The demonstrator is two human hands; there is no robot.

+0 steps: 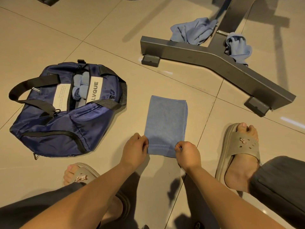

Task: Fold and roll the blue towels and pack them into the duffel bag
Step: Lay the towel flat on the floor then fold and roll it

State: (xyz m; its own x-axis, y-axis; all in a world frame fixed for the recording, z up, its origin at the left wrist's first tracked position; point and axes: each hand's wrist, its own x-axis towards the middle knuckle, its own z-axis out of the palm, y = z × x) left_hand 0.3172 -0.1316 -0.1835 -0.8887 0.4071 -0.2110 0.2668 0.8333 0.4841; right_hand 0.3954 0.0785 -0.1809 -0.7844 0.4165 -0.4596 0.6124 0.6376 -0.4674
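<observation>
A folded blue towel (165,123) lies flat on the tiled floor as a long rectangle, its near short edge turned up a little. My left hand (136,148) pinches the near left corner of that edge. My right hand (187,153) pinches the near right corner. To the left lies the navy duffel bag (66,123), unzipped, with several rolled blue towels (80,87) showing through the opening. Two crumpled blue towels, one (193,31) and another (238,47), lie at the far right by a metal frame.
A dark metal stand base (206,58) crosses the floor behind the towel, with rubber feet at its ends. My feet in beige slippers sit at the near left (80,175) and the right (239,149). Bare tiles (49,38) stretch beyond the bag.
</observation>
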